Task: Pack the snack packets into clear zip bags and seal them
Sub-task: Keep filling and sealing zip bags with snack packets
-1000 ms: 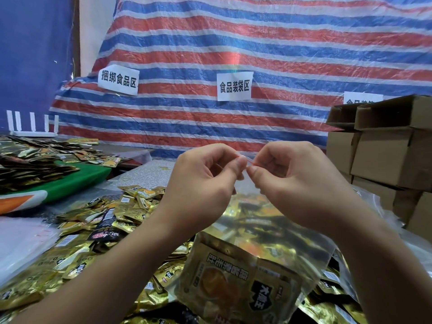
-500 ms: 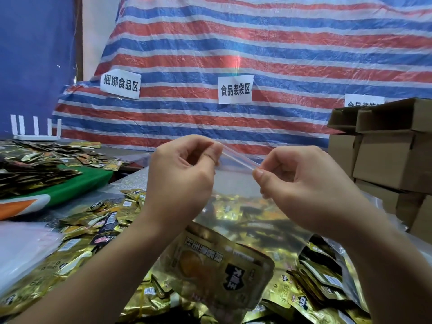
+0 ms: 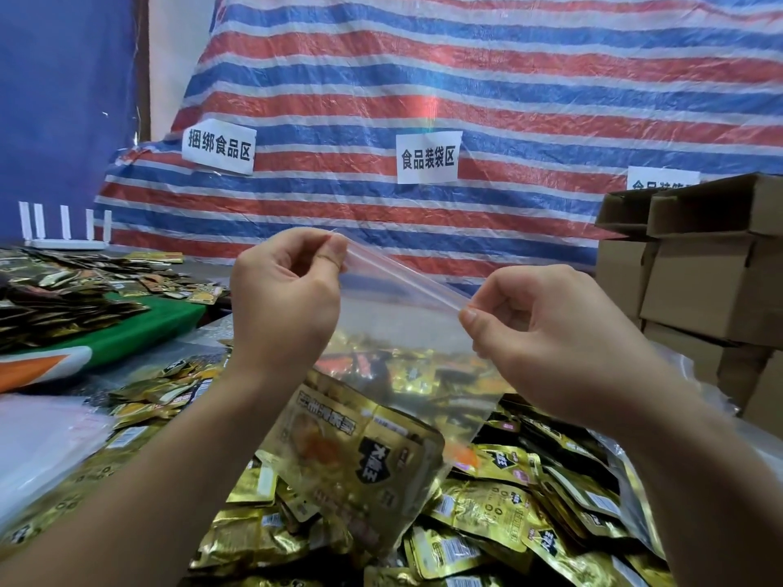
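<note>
Against striped tarp, fingers pinch crinkly clear zip bag.

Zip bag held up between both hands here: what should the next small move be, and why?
Probably lower the sealed-looking zip bag and set it aside. The left hand and right hand pinch opposite ends of its zip strip, which looks flat and closed, with a gold snack packet inside.

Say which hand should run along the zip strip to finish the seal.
Probably the right hand. Its grip pinches the lower end of the zip strip of the clear bag, while the left hand holds the raised end and can anchor it.
</note>
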{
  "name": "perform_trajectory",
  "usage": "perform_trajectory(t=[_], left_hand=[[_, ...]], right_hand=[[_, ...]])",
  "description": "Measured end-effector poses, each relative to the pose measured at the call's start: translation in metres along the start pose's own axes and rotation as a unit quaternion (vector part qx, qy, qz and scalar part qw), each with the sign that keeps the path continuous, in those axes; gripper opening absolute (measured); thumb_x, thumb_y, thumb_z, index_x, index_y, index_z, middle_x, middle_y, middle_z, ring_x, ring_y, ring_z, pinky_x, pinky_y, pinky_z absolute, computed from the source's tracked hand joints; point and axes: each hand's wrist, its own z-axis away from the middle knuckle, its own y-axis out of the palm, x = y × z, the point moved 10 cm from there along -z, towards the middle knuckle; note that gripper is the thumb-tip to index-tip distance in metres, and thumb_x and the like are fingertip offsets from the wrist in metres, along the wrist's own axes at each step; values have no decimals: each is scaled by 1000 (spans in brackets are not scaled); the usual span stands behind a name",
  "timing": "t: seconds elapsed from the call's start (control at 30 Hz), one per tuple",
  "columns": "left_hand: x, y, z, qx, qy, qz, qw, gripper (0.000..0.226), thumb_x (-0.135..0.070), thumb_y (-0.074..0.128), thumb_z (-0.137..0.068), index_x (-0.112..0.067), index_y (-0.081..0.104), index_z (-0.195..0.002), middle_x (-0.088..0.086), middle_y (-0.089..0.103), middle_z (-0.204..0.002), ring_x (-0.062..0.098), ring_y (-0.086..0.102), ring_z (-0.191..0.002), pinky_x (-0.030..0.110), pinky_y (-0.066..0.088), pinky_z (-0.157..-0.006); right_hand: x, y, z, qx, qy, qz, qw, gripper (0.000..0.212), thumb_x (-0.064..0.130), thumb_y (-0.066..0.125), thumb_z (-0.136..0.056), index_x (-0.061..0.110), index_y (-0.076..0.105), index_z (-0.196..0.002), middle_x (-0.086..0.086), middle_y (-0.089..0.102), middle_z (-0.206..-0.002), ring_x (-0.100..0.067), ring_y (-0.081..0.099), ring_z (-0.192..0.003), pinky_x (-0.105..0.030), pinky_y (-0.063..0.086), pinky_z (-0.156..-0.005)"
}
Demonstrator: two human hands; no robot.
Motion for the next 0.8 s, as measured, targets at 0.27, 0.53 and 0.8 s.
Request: perform_trajectory(t=[0.27,0.53,0.8], left_hand=[[5,-16,-12,-35,-4,-9,999,18,-24,63,-96,-26,70,-80,-5,66,-72,11,61,-69,38,56,-69],[9,-23,-16,-42,-21,-3,999,14,-28,63,-96,-19,73,-92,0,68,-81,25,66,-79,52,58,-74],[19,-8,-16,11,-10,0,1000,19,-23,58,-98,-26,66,-81,-11,63,-67,7,57,-57,26,52,-55]], right_hand=[[1,1,1,3,-5,19,1000,24,37,64,-93,27,64,-71,10,65,-65,-3,60,-65,-22,46,-53],[11,4,5,3,-9,-69,998,18,29,69,-92,24,69,-74,13,70,-68,-16,67,-57,-39,56,-54],[2,9,1,29,-6,-27,999,20,30,66,-94,24,66,-76,0,69,-68,-19,65,-61,-46,56,-60]])
